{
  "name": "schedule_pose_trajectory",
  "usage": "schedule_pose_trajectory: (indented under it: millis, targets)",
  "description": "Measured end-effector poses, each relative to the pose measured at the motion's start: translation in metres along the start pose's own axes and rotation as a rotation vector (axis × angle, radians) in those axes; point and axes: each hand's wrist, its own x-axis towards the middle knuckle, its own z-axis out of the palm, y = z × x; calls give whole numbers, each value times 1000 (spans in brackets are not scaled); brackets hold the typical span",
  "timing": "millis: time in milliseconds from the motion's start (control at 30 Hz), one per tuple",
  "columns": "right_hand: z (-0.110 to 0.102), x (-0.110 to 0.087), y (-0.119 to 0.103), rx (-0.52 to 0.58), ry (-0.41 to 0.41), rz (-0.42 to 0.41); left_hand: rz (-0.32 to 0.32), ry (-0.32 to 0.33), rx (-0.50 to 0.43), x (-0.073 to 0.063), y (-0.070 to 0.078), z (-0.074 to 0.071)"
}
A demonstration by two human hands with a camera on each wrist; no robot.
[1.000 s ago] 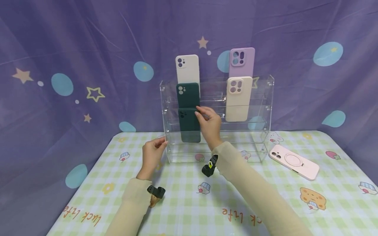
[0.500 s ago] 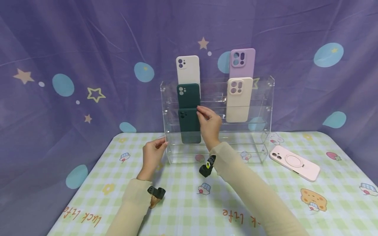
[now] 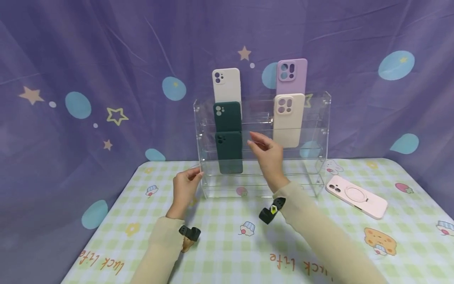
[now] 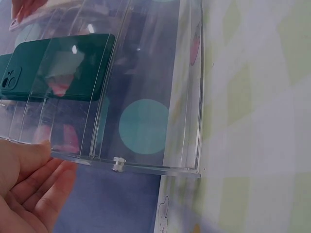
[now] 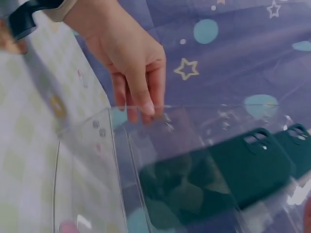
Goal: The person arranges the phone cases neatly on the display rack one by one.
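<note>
A clear acrylic display rack [image 3: 262,179] stands on the table. My left hand [image 3: 185,185] pinches the edge of its left side panel; the left wrist view shows thumb and fingers on either side of that panel. A dark green phone case [image 3: 229,156] leans in a lower tier of the rack. Behind and above it stands another green phone case [image 3: 227,116], then a white phone case [image 3: 227,85]. My right hand [image 3: 271,157] is just right of the lower green case, apart from it, thumb and fingers loosely bent with nothing between them.
On the rack's right side stand a cream phone case [image 3: 289,122] and, behind it, a purple phone case [image 3: 298,81]. A pink phone case [image 3: 356,197] with a ring lies on the checkered tablecloth [image 3: 220,244], right of the rack. A purple curtain [image 3: 124,47] hangs behind.
My right hand has let go of the lower green phone case's upper right edge and moved right. That case stays in the rack. The left hand keeps its hold.
</note>
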Motion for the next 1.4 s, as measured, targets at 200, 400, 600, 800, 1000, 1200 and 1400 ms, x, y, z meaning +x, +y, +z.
schedule_pose_trajectory:
  millis: [200, 400, 600, 800, 1000, 1200, 1400]
  targets:
    - [-58, -11, -10, -22, -138, -31, -4, -1, -20, 0, -1, 1]
    - [-133, -24, -10, -180, -291, -59, 37, 34, -24, -1, -2, 3]
    - [-207, -28, -2, -363, -188, -65, 56, 40, -34, -1, -1, 4]
    - [-268, -20, 25, -643, -288, 35, 21, 29, -20, 0, -2, 2]
    - [-297, -13, 48, -723, -492, 129, 9, 17, -26, 0, -1, 2]
    - [-308, -2, 63, -634, -653, 258, 6, 17, -35, 0, -1, 3]
    - [-307, 5, 74, -806, -683, 171, 14, 22, -22, -1, -2, 3]
